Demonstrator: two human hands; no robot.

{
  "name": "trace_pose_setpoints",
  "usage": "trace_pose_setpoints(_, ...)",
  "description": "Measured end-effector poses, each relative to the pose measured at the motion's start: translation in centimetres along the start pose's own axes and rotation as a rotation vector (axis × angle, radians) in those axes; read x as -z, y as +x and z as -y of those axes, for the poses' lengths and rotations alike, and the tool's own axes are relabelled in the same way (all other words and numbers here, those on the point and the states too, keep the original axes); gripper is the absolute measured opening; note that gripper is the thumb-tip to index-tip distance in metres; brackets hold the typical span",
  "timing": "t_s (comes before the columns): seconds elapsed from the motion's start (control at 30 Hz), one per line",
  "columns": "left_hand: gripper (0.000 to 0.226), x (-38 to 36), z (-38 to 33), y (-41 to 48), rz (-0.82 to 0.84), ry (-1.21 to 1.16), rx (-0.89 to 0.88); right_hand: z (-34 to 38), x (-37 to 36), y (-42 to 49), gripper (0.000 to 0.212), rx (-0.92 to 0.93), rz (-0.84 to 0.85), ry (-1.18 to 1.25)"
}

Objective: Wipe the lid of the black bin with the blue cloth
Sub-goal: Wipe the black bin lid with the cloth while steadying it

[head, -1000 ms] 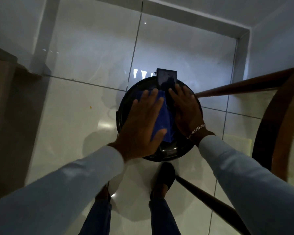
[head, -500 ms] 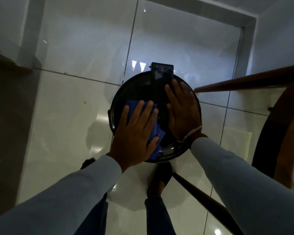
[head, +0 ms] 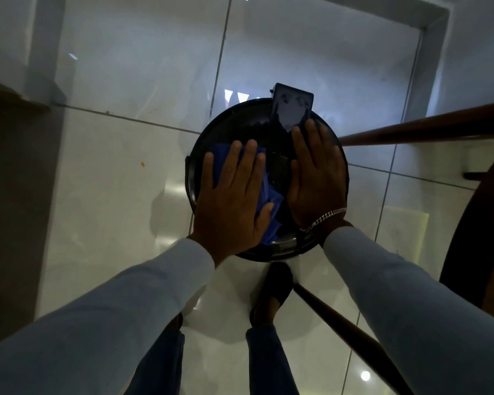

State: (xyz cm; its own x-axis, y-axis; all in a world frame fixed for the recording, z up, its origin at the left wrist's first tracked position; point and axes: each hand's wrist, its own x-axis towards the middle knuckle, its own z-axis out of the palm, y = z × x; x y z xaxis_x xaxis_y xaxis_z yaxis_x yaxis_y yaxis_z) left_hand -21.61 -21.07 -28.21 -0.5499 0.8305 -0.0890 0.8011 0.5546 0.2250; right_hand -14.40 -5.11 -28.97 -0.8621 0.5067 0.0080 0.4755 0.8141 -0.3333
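Down over the black bin [head: 311, 246] we go, and the left hand [head: 234, 195] lies flat on the blue cloth [head: 268, 195], fingers spread, palm pressing it onto the left half of the lid [head: 240, 124]. No pinch here: the cloth is trapped under the open hand, which by the look of it gives broad contact for the wipe. A crumpled edge of cloth pokes out past the thumb toward the lid's middle.

The right hand [head: 317, 181] is flat too, fingers close together, resting bare on the right half of the lid. My read is that it steadies the bin so it doesn't slide on the glossy tiled floor [head: 111, 181]. A chain bracelet [head: 322, 219] sits at that wrist.

At the far rim a glossy dark flap [head: 293, 109] stands up, perhaps a hinge plate or pedal part; hard to say in this dim light. Most of the cloth is hidden under the palm, so its full size is anyone's guess. The bin's body is out of sight below the lid. Wooden rails [head: 411, 132] cross at the right, cut off by the frame, and one shoe [head: 274, 295] shows below the near rim.
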Motion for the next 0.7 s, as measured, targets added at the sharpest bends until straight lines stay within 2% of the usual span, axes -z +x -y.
trace_pose_setpoints(0.2, 0.072, -2.7, -0.2, -3.4, -0.144, 0.046, -0.135, 0.0, 0.0, 0.1, 0.051, -0.013, -0.011, 0.005)
trace_pose_setpoints(0.47, 0.064, -3.8, -0.7, -4.0, -0.286, 0.000, -0.055, -0.1, -0.3, -0.1, 0.051, 0.001, -0.004, -0.010)
trace_pose_setpoints(0.57, 0.058, -4.2, -1.9, -4.7, -0.314, -0.100, 0.200, -0.1, -0.3, -0.2, 0.051, 0.003, 0.010, -0.018)
trace_pose_setpoints(0.7, 0.057, -3.7, -5.6, -4.0, -0.455, -0.385, 0.851, -0.1, -0.4, -0.2, 0.052, 0.002, 0.011, -0.013)
